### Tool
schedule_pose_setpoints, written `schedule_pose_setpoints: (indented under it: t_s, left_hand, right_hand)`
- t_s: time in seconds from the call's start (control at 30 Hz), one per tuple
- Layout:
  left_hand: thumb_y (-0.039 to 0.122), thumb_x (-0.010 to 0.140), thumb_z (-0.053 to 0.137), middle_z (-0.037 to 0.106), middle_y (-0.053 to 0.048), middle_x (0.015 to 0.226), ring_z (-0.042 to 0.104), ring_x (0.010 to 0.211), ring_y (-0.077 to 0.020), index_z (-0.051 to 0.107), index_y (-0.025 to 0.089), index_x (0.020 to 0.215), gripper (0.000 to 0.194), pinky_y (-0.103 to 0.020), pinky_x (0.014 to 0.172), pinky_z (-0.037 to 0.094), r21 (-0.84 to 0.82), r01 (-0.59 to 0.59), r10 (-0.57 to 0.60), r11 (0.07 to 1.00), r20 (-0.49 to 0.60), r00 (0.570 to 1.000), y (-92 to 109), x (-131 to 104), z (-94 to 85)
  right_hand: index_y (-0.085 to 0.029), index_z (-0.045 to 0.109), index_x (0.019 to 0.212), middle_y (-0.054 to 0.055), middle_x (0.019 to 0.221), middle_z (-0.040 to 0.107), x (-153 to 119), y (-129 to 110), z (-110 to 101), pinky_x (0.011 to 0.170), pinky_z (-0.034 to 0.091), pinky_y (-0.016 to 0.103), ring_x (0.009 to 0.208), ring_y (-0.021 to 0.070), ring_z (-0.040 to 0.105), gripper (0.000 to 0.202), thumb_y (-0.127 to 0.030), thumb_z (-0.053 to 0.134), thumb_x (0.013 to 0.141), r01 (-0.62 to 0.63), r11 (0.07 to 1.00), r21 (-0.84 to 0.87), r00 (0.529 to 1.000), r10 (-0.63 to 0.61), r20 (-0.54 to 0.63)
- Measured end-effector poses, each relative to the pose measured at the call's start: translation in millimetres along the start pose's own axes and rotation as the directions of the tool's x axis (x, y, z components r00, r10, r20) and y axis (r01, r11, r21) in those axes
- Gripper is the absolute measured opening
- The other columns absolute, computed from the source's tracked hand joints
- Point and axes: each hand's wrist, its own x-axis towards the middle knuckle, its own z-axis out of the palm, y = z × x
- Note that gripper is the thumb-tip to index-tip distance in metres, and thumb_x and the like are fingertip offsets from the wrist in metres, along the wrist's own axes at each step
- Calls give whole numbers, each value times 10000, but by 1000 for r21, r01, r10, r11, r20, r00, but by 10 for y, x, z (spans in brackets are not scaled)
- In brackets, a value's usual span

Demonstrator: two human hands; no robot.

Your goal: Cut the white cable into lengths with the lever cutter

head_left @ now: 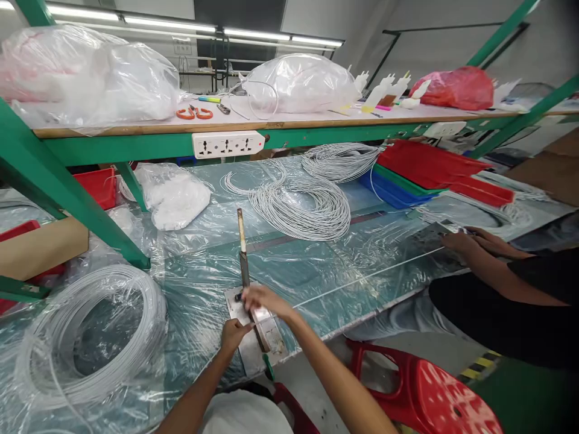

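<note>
Close to the table's front edge, my left hand (234,333) pinches a thin white cable (362,280) at a metal base plate (246,348). From there the cable runs taut to the right, towards a co-worker's hands (461,240). A long dark metal bar (245,268) with a worn, pale handle (241,226) lies across the plate. Over this bar, just beyond my left hand, is my right hand (265,299). Its fingers are bent and smeared by motion, so whether they grip anything is unclear.
A big cable coil (149,313) lies at left, and more coiled cables (301,211) lie mid-table. Stacked red trays (429,163) stand at back right. A shelf (158,125) with a power strip (228,144) spans the back. A red stool (434,392) stands at lower right.
</note>
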Motion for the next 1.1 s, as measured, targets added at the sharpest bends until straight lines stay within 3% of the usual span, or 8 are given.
schedule_pose_setpoints:
  t_s: [0.13, 0.33, 0.47, 0.6, 0.77, 0.9, 1.0, 1.1]
  left_hand:
    - [553, 526, 660, 305, 64, 438, 339, 477, -104, 315, 217, 424, 492, -251, 505, 223, 71, 10, -4, 997, -82, 997, 4, 15, 16]
    - [509, 591, 638, 313, 58, 446, 381, 484, -116, 325, 216, 437, 456, -244, 505, 240, 148, 19, -3, 989, -108, 994, 29, -16, 24]
    - [467, 627, 642, 320, 61, 447, 403, 487, -119, 328, 215, 449, 441, -241, 510, 251, 184, 45, -23, 982, -116, 993, 46, -30, 30]
    - [431, 638, 658, 367, 59, 451, 431, 496, -126, 361, 207, 460, 413, -239, 516, 259, 217, 84, -56, 973, -132, 990, 84, -37, 29]
    - [416, 651, 663, 407, 57, 455, 461, 511, -131, 399, 198, 466, 390, -234, 514, 260, 228, 93, -63, 969, -134, 989, 132, -57, 25]
    - [401, 653, 670, 391, 62, 451, 446, 500, -123, 397, 197, 464, 390, -231, 506, 249, 233, 98, -65, 967, -147, 987, 155, -79, 30]
    - [413, 663, 664, 382, 63, 459, 438, 496, -121, 389, 198, 472, 398, -229, 497, 236, 243, 99, -60, 965, -162, 985, 167, -99, 36]
    - [419, 682, 645, 364, 62, 466, 440, 498, -123, 369, 202, 480, 405, -229, 490, 222, 255, 92, -49, 963, -171, 984, 181, -119, 40]
  right_hand:
    - [-182, 486, 1120, -60, 520, 565, 639, -612, -183, 392, 305, 147, 377, 60, 458, 294, -365, 450, 892, 118, 992, -45, 968, -125, -217]
    - [-134, 520, 1067, -39, 466, 482, 1201, -892, -100, 396, 329, 187, 347, 72, 373, 545, -568, 229, 913, 42, 999, -30, 985, -47, -168]
    - [-135, 549, 1039, -34, 450, 459, 1131, -926, -133, 401, 330, 177, 353, 68, 361, 622, -598, 155, 905, 4, 1000, 0, 990, -4, -143]
    - [-151, 561, 1036, 38, 549, 581, 655, -898, -206, 458, 421, 210, 458, 112, 524, 676, -646, 130, 876, -6, 999, 40, 993, 11, -114]
    - [-145, 589, 958, 111, 772, 679, -398, -516, -313, 542, 495, 254, 615, 154, 629, 433, -546, 484, 833, -64, 998, 22, 996, 65, -62]
    - [-200, 433, 1268, 51, 765, 666, -1104, 114, -310, 447, 454, 229, 531, 140, 603, 580, -397, 609, 751, -173, 980, 93, 969, 186, -162]
    - [-208, 323, 1347, -29, 633, 587, -1309, 671, -276, 363, 370, 197, 385, 96, 502, 739, -406, 615, 697, -203, 976, 80, 936, 218, -276]
    - [-141, 483, 1222, -85, 488, 442, -1294, 1138, -278, 314, 257, 183, 289, 50, 329, 670, -492, 603, 664, -213, 976, -38, 924, 188, -334]
